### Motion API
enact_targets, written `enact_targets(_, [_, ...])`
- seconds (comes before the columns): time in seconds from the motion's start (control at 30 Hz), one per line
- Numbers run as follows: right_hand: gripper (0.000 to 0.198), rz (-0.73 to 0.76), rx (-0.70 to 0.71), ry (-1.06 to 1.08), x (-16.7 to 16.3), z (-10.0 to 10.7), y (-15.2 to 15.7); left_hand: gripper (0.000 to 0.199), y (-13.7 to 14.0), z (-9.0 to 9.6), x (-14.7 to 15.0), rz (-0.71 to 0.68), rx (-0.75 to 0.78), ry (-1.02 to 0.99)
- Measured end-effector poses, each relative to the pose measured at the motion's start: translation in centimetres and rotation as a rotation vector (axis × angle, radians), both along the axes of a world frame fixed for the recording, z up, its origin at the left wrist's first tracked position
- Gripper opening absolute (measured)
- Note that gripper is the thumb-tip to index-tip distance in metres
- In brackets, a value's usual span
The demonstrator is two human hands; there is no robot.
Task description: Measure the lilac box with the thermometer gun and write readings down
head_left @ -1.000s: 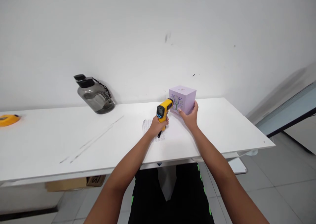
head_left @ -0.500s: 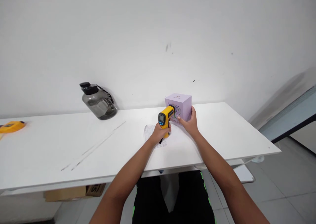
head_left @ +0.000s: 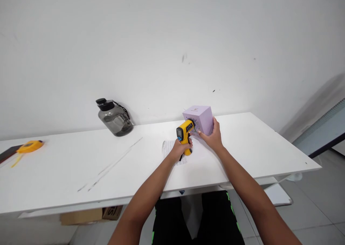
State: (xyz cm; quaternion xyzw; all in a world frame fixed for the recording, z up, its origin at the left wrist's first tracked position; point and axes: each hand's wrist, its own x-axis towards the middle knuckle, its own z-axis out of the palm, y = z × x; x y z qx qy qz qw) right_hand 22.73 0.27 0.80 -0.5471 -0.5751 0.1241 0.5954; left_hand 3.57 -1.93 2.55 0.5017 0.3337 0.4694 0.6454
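Observation:
My left hand (head_left: 182, 148) is wrapped round the handle of a yellow and black infrared thermometer (head_left: 184, 130). Its nose points at the printed front of a lilac box (head_left: 205, 119) and is close against it; whether they touch I cannot tell. With the thumb on the front and the fingers round the right side, my right hand (head_left: 214, 135) grips the box. The box looks slightly tilted; its lower edge is partly hidden by my hand and the thermometer. Under my left hand lies a printed sheet of paper (head_left: 167, 148).
A grey jug-like bottle (head_left: 117, 121) with a black cap stands by the wall. A yellow tape measure (head_left: 30, 146) lies at the far left beside a dark flat object (head_left: 9, 153). Below the white table (head_left: 129, 173) is a cardboard box (head_left: 83, 216).
The view has shifted left, so everything appears further right and slightly lower. The box looks tipped a little more, and the dark flat object has come into view. Both hands keep their holds.

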Motion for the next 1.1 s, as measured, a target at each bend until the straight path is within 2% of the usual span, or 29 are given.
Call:
enact_targets(0.33, [0.100,-0.062,0.046,-0.086,0.12,-0.19,0.12,0.058,-0.18,-0.06,0.18,0.024,-0.053,-0.006])
enact_targets(0.8, [0.101,-0.056,-0.001,-0.070,0.06,-0.12,0.07,0.052,0.02,-0.52,0.19,0.014,-0.045,-0.023])
enact_targets(1.1, [0.101,-0.067,0.016,-0.099,0.15,-0.59,0.36,0.043,-0.09,-0.24,0.31,0.027,-0.049,-0.014])
